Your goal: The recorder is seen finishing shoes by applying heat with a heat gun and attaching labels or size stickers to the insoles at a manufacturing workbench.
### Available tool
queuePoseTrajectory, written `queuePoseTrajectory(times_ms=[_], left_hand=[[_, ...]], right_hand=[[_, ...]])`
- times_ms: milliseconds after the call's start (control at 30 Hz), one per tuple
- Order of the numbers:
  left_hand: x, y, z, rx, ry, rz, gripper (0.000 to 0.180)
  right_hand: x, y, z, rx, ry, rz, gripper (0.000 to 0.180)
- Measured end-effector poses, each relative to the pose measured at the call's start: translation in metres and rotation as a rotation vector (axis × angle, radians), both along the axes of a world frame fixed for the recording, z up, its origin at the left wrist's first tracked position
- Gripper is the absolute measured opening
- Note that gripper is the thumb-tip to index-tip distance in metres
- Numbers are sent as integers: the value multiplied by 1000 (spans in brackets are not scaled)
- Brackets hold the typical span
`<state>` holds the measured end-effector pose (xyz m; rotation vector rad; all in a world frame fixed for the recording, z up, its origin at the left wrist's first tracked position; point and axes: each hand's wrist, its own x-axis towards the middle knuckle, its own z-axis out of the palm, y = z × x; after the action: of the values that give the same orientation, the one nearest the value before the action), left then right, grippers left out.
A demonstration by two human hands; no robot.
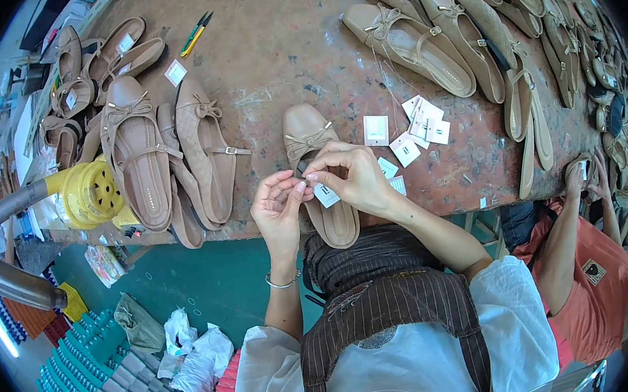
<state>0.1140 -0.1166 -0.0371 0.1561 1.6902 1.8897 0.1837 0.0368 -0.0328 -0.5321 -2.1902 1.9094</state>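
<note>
The left hand is held half-curled at the nine-o'clock side of the beige leather bow-topped flat shoe, which is laid toe to twelve o'clock, heel to six. Just above the small white square paper tag, the nearer right hand is closely pinched; what is gripped by either cannot be told.

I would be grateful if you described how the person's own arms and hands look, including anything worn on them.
The white, loose-looking sleeves are short, leaving the forearms bare. The left hand and right hand are ungloved. A thin, silvery bracelet circles the left wrist; nothing is visible around the right one.
</note>
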Motion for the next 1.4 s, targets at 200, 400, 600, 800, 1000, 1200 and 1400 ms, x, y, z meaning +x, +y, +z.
queuePoseTrajectory(times_ms=[200,400,600,800,1000,1200,1400], left_hand=[[1,2,-1,23,-28,16,22],[4,7,-2,53,-67,44,22],[5,7,-2,40,-71,64,21],[9,10,-6,84,-102,126,19],[11,4,-13,137,-154,122,18],[17,11,11,-107,105,220,39],[12,-7,10,-601,390,-352,34]], right_hand=[[-1,-3,2,30,13,-8,11],[0,-1,3,-70,-9,-48,10],[0,-1,3,-31,-14,-26,10],[-1,-9,3,27,-9,-61,12],[2,-4,5,7,-44,5,14],[5,36,15,356,111,-299,14],[-30,121,-11,904,-355,-510,19]])
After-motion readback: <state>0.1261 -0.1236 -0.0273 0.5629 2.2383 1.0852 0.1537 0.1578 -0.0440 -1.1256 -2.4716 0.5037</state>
